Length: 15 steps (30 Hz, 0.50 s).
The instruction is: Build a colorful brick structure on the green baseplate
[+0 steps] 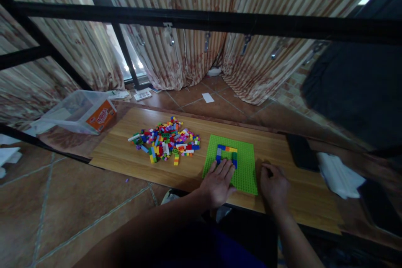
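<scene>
Green baseplate (243, 163) | on counter (125, 157), partial brick frame (226, 153) on it | left hand (218, 182) flat, fingers spread, pinning plate, holding nothing | right hand (274, 184) curled beside plate (contents unclear) | step: mid-build; next needs brick from loose pile (165, 140)

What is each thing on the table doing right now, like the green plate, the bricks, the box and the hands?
Green baseplate: flat on the table, a few bricks stuck on it.
Bricks on the plate: joined in a small open frame.
Loose brick pile: scattered, unsorted.
Plastic box: tipped on its side, looks empty.
Left hand: flat, fingers spread on the plate.
Right hand: curled, resting on the table beside the plate.
</scene>
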Available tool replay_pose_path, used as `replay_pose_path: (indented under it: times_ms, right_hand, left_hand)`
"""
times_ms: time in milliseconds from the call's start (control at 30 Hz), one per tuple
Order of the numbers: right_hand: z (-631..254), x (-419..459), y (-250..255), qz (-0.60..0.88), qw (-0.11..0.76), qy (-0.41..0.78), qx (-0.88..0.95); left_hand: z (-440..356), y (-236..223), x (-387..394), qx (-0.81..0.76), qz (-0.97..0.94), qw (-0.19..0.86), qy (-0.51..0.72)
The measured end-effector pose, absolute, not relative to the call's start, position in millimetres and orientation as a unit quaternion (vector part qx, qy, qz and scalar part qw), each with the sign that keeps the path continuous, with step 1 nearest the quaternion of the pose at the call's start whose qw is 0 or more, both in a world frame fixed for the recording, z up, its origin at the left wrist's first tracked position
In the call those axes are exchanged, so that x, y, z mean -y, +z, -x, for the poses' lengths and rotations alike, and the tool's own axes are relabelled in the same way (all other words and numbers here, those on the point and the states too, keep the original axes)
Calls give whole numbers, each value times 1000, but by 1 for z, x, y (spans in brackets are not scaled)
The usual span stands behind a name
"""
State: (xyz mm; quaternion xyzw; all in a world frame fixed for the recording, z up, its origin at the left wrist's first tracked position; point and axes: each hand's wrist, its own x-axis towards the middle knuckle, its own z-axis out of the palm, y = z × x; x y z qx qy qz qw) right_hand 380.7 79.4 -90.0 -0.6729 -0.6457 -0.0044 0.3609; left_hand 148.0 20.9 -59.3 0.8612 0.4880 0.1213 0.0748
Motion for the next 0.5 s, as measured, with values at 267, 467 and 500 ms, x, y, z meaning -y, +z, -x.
replay_pose_path:
  times_ms: [267, 467, 500]
  right_hand:
    - [-384, -78, -90, 669, 353, -20, 654]
    - [-389, -77, -93, 669, 323, -31, 669]
    - [-391, -78, -94, 669, 317, -33, 672]
  left_hand:
    - [-150, -62, -19, -491, -854, 79, 150]
    - [-147, -59, -11, -499, -842, 88, 185]
    - [-146, -57, -10, -502, -840, 85, 187]
